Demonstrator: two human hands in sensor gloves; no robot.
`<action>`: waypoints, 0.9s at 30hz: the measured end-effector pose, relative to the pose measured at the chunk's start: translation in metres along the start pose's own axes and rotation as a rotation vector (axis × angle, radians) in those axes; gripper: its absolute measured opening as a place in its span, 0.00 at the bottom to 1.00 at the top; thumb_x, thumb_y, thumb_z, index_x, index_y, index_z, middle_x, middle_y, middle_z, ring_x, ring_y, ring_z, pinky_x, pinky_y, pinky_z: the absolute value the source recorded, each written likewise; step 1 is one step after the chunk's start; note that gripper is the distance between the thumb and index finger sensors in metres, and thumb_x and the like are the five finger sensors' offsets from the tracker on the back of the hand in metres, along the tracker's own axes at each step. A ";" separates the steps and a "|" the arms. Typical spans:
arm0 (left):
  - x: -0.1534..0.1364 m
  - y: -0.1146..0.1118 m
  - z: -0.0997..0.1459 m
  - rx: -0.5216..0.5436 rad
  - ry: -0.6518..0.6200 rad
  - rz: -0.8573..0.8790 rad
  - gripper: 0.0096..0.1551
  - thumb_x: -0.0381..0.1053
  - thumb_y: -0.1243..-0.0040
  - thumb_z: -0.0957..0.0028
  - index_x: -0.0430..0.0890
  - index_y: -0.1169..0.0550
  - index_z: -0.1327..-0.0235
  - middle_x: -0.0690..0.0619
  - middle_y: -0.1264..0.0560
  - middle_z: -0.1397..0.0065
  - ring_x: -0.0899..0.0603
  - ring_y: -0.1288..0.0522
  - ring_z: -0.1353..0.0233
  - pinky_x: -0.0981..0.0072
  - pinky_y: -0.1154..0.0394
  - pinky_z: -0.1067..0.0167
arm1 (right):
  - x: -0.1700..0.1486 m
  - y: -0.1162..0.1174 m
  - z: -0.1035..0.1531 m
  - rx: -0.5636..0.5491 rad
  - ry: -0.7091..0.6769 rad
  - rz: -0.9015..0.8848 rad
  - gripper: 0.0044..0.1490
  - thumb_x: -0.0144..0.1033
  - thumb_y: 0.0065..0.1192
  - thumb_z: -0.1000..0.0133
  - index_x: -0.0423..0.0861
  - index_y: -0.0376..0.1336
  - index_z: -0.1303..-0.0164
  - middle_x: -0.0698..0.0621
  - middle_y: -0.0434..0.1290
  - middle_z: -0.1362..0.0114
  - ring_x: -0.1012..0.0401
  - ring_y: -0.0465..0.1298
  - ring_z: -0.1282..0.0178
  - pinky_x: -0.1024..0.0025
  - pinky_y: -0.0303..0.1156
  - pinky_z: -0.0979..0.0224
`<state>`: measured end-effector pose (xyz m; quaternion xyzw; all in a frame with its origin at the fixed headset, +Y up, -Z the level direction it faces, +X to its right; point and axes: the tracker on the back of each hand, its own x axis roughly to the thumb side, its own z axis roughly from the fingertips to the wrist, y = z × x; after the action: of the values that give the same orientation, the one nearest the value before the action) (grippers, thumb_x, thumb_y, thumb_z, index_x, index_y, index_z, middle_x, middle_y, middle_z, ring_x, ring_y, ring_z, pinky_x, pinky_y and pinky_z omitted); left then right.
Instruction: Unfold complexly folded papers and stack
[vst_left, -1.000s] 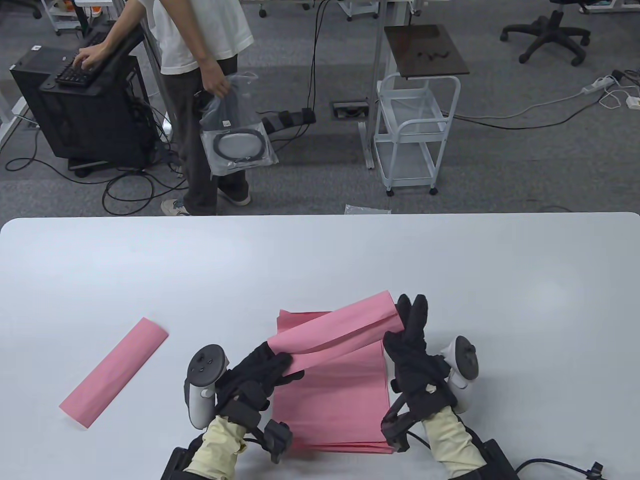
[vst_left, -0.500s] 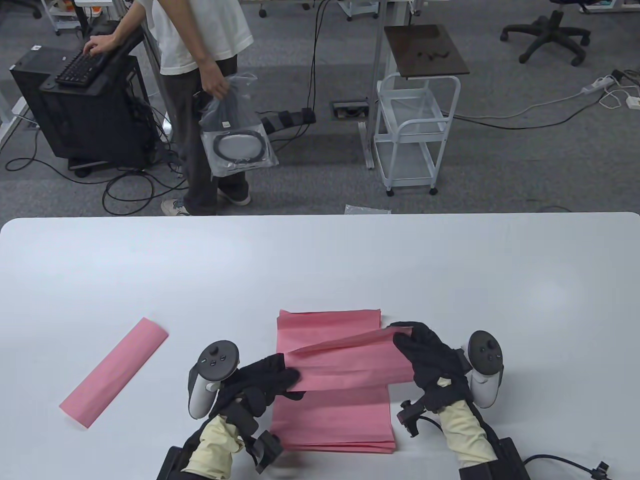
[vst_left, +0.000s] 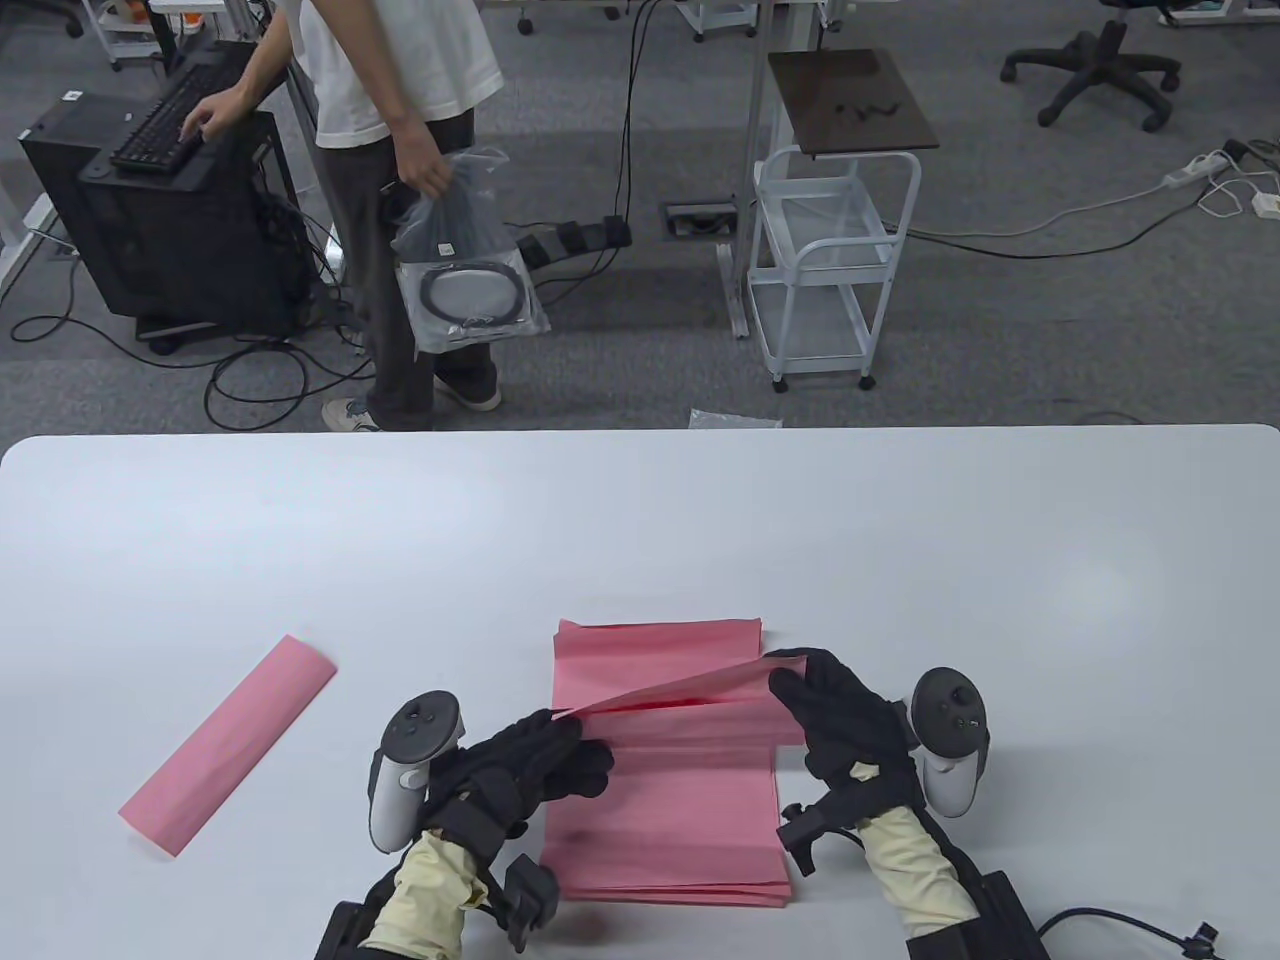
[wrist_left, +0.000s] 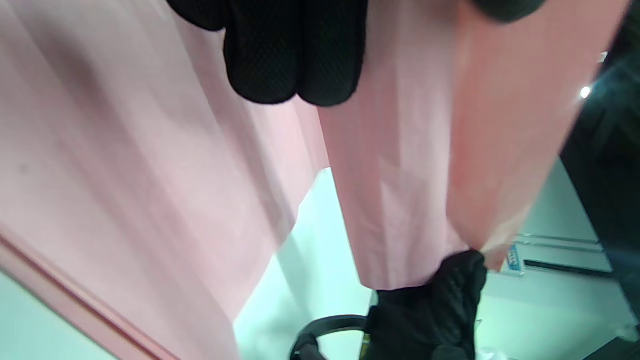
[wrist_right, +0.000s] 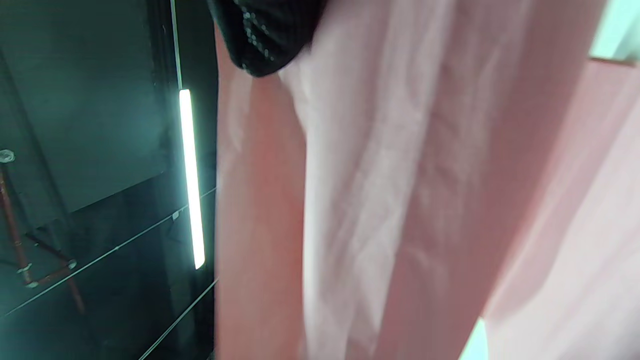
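Holding 1 pink paper (vst_left: 700, 715) over the stack (vst_left: 665, 820): left hand (vst_left: 530, 765) & right hand (vst_left: 845, 715) each pinch an end. 1 folded paper (vst_left: 228, 745) lies well left of stack on table (vst_left: 640, 520).

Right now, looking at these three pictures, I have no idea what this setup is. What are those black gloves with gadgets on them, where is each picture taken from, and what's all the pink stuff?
These are a person's hands in black sensor gloves, each with a tracker strapped to its back. The big picture looks down at a white table. The other two come from cameras on the wrists, so they show mostly blurred pink.

The left hand and right hand pinch opposite ends of a partly unfolded pink paper, held just above a stack of flat pink sheets. Another folded pink paper lies apart, to the left.
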<state>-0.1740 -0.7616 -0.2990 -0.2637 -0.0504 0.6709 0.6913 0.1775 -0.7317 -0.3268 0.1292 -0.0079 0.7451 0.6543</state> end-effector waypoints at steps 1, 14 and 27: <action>-0.002 -0.001 0.000 0.015 0.005 0.015 0.45 0.70 0.57 0.38 0.37 0.38 0.23 0.42 0.28 0.25 0.33 0.27 0.26 0.38 0.43 0.24 | -0.001 0.001 -0.001 0.022 0.000 0.003 0.23 0.40 0.59 0.44 0.43 0.68 0.43 0.47 0.76 0.46 0.49 0.75 0.50 0.37 0.48 0.21; -0.004 -0.012 0.007 0.104 -0.012 -0.121 0.51 0.40 0.47 0.42 0.63 0.67 0.28 0.62 0.31 0.32 0.48 0.27 0.26 0.46 0.45 0.20 | 0.003 -0.021 -0.023 -0.029 0.241 -0.079 0.23 0.38 0.61 0.44 0.38 0.70 0.47 0.45 0.79 0.49 0.47 0.77 0.52 0.37 0.49 0.22; 0.001 -0.005 0.022 0.147 -0.316 -0.324 0.33 0.42 0.45 0.42 0.64 0.40 0.26 0.56 0.28 0.30 0.47 0.23 0.28 0.39 0.42 0.23 | -0.004 -0.014 -0.057 0.016 0.397 0.016 0.22 0.37 0.62 0.45 0.36 0.72 0.50 0.44 0.80 0.53 0.48 0.79 0.57 0.38 0.52 0.23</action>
<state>-0.1784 -0.7539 -0.2785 -0.0929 -0.1507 0.5861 0.7907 0.1811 -0.7234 -0.3847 -0.0148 0.1262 0.7612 0.6359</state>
